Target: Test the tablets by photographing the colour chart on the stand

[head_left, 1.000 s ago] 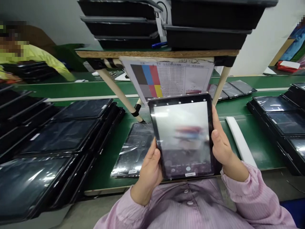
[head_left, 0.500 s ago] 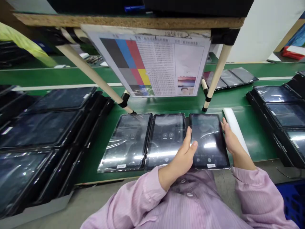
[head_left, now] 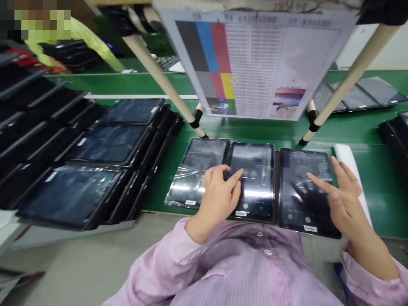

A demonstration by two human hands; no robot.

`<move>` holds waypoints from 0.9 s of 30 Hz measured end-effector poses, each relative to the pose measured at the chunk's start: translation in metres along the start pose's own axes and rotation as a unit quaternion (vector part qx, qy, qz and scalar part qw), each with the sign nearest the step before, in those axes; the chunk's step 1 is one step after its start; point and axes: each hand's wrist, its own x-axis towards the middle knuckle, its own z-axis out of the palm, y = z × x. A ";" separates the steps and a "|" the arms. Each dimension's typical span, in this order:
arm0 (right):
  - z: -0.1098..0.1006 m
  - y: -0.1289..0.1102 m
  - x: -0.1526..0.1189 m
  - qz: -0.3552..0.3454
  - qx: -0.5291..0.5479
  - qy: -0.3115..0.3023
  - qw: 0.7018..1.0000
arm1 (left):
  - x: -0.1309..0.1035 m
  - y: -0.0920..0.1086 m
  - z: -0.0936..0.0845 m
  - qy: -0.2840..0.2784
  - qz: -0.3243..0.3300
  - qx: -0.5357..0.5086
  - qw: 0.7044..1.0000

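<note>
- Currently, work seems under way at the screens: the middle tablet point(head_left: 255, 185) and right tablet point(head_left: 299, 191) both show round buttons, while how many are finished cannot be told
- The left hand point(head_left: 219, 193) points its index finger at the middle tablet, other fingers loosely curled; the right hand point(head_left: 349, 204) is spread, index finger over the right tablet; contact is unclear
- The left tablet point(head_left: 191, 172), partly behind the left hand, completes the row on the near tabletop point(head_left: 385, 187)
- A white bar point(head_left: 347, 155) lies just right of the row
- Stacked dark panels point(head_left: 106, 144) fill the left, more tablets point(head_left: 358, 95) lie far right
- A colour chart point(head_left: 255, 63) overhangs the far side, limiting upward room
</note>
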 end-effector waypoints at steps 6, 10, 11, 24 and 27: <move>0.009 -0.016 -0.006 -0.007 0.034 -0.013 0.999 | 0.000 -0.015 -0.007 -0.036 -0.014 0.044 0.998; 0.030 -0.028 -0.010 -0.037 0.017 -0.043 0.998 | -0.006 -0.063 -0.028 0.055 -0.130 0.102 0.985; 0.036 -0.032 -0.009 -0.042 0.005 -0.049 0.998 | -0.007 -0.074 -0.031 0.049 -0.155 0.112 0.980; 0.076 -0.086 0.018 -0.062 -0.161 -0.086 0.981 | -0.033 -0.078 -0.037 0.024 -0.098 0.078 0.992; 0.071 -0.083 0.014 -0.068 -0.142 -0.053 0.986 | -0.033 -0.073 -0.034 0.025 -0.080 0.064 0.994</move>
